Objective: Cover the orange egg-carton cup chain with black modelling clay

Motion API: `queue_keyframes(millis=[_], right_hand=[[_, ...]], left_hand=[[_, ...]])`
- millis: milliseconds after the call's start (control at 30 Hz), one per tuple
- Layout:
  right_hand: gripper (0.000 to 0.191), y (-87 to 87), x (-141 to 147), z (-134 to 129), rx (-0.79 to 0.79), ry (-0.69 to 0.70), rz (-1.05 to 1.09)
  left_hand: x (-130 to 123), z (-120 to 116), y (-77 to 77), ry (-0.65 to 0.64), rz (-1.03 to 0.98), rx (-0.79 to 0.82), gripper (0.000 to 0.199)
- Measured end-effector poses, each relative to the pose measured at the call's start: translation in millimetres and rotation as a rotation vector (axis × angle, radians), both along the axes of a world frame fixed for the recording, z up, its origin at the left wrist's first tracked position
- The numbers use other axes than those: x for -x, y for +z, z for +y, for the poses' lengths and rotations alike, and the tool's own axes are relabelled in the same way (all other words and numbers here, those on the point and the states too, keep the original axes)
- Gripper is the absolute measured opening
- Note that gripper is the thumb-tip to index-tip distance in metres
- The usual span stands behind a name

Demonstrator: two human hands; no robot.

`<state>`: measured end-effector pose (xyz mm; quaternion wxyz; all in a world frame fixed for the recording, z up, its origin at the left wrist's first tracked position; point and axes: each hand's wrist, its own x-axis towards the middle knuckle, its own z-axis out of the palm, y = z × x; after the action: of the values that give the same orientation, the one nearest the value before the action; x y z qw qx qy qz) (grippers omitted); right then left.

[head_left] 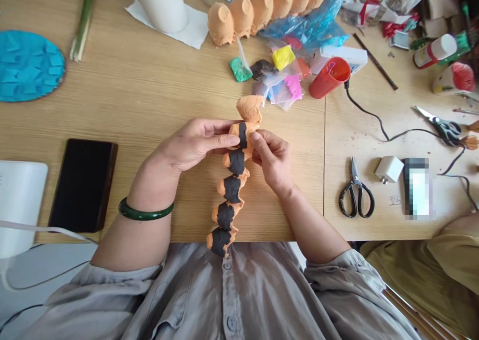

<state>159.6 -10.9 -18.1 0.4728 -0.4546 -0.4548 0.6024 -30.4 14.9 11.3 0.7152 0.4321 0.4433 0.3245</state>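
A strip of orange egg-carton cups (pixel 220 187) runs from above the table down past its near edge, most cups wrapped in a black band. My left hand (pixel 204 139) grips it from the left near the top, thumb against a narrower black band (pixel 243 134). On the other side, my right hand (pixel 272 158) pinches the jagged rim of the same cup between thumb and fingers. The topmost cup is plain orange. Small packets of coloured clay, among them a yellow one (pixel 283 57) and a black one (pixel 264 70), lie beyond the strip.
A second orange egg-carton strip (pixel 262 12) stands at the back beside a blue plastic bag (pixel 307 28). To the right are a red cup (pixel 330 78), scissors (pixel 356 190), a white charger (pixel 389 169) and a cable. A dark tablet (pixel 83 185) and blue disc (pixel 30 66) lie left.
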Motion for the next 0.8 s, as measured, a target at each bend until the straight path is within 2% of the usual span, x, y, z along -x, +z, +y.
queue_keyframes(millis=[133,233,333,500,667,800], right_hand=[[0.059,-0.3,0,0,-0.045,0.017,0.046],[0.058,0.1,-1,-1,-0.048,0.018,-0.016],[0.057,0.7,-1,-2,-0.073,0.027,-0.052],[0.057,0.0,1,-3,-0.072,0.031,-0.082],[0.059,-6.7,1,-3,-0.056,-0.011,-0.03],[0.061,-13.9,1,-1,-0.106,-0.02,-0.021]], left_hand=[[-1,0,-8.0,0.063,0.056,-0.063,0.053],[-1,0,-12.9,0.035,0.091,-0.13,0.049],[-2,-1,-11.8,0.004,0.124,-0.152,0.047],[-11,-3,-6.1,0.034,0.128,-0.111,0.049],[-14,-5,-4.2,0.088,0.021,-0.072,0.056],[-11,-4,-1.0,0.003,-0.143,0.0,0.049]])
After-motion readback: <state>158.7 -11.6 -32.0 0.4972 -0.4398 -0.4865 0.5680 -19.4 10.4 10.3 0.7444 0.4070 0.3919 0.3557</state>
